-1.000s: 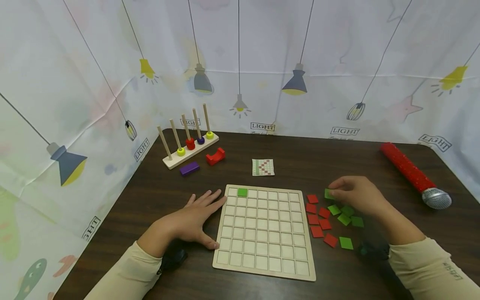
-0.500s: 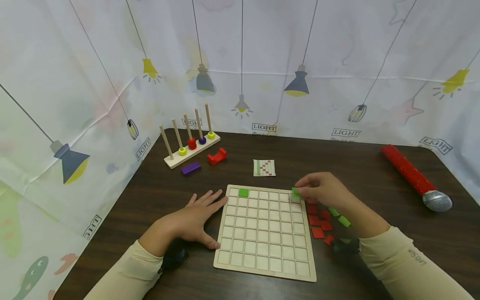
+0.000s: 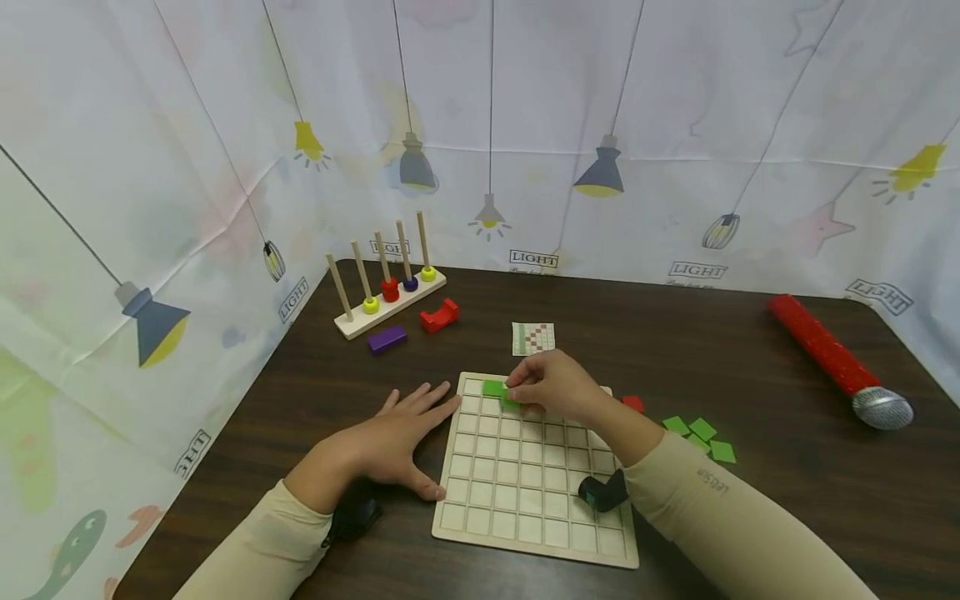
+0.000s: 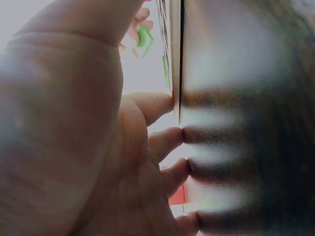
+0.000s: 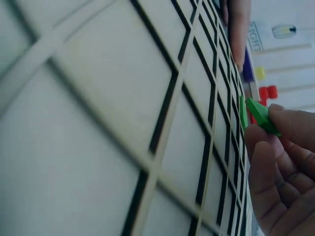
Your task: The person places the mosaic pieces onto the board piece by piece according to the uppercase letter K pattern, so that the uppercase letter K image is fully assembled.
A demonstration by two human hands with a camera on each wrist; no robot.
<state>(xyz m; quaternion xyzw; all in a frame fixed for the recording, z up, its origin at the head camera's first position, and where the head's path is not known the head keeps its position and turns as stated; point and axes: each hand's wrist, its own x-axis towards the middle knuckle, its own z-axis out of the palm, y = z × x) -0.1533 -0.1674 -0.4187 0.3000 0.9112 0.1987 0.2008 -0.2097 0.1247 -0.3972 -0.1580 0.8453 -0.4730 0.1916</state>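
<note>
A wooden grid board [image 3: 517, 500] lies on the dark table. In its far row, near the left corner, a green square tile [image 3: 492, 388] fills one cell. My right hand [image 3: 558, 387] pinches another green tile [image 5: 261, 114] between thumb and fingers, just right of the placed one. In the right wrist view the pinched tile is tilted above the grid. My left hand [image 3: 393, 437] rests spread on the table, fingertips and thumb touching the board's left edge. Loose green tiles [image 3: 723, 452] and a red tile [image 3: 632, 403] lie right of the board; my right forearm covers others.
Beyond the board lies a small patterned card [image 3: 533, 338]. A peg stand with rings [image 3: 389, 307], a purple block [image 3: 387, 338] and a red curved block [image 3: 439, 316] are at the back left. A red microphone [image 3: 832, 350] lies at the right.
My right hand has carried a green tile leftward from the loose pile, across the board's far edge, to beside the placed green tile. My left hand has stayed at the board's edge.
</note>
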